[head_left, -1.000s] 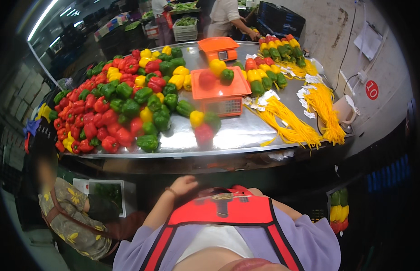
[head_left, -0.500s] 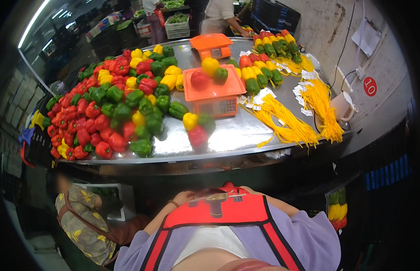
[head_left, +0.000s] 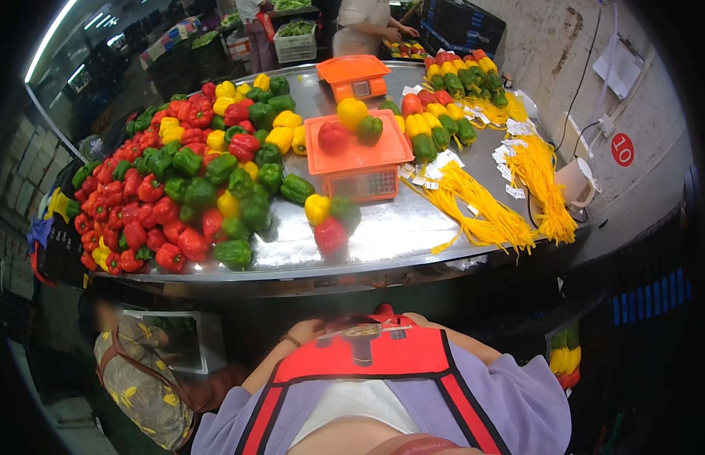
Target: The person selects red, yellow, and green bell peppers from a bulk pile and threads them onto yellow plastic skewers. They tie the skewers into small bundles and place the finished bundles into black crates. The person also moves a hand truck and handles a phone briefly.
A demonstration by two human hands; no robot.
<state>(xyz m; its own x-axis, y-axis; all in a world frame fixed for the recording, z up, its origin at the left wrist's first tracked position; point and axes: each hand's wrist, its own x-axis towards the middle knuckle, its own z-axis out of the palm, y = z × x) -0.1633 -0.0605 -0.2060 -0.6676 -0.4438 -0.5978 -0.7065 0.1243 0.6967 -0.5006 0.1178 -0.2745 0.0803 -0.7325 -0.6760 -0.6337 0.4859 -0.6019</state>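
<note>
Both my hands are low in front of my red apron [head_left: 314, 362], below the table edge. My left hand [head_left: 305, 331] and my right hand [head_left: 417, 319] show only their backs; the apron hides the fingers. Nearest on the steel table [head_left: 280, 249] lie a red bell pepper [head_left: 330, 236], a yellow one [head_left: 317, 208] and a green one [head_left: 342, 211], close together. Behind them, an orange scale [head_left: 361, 182] carries a red, a yellow and a green pepper on its pan.
A big mixed pepper pile [head_left: 166, 186] covers the table's left. To the right lie yellow ties with white tags [head_left: 481, 212] and bound pepper rows [head_left: 422, 136]. A second scale [head_left: 354, 72] stands behind. A person [head_left: 140, 371] is at lower left, another [head_left: 361, 26] across the table.
My hands stay in the same place. The view has shifted slightly. Across the table the other person's hands have come up over a tray of peppers, and the person at lower left has leaned lower.
</note>
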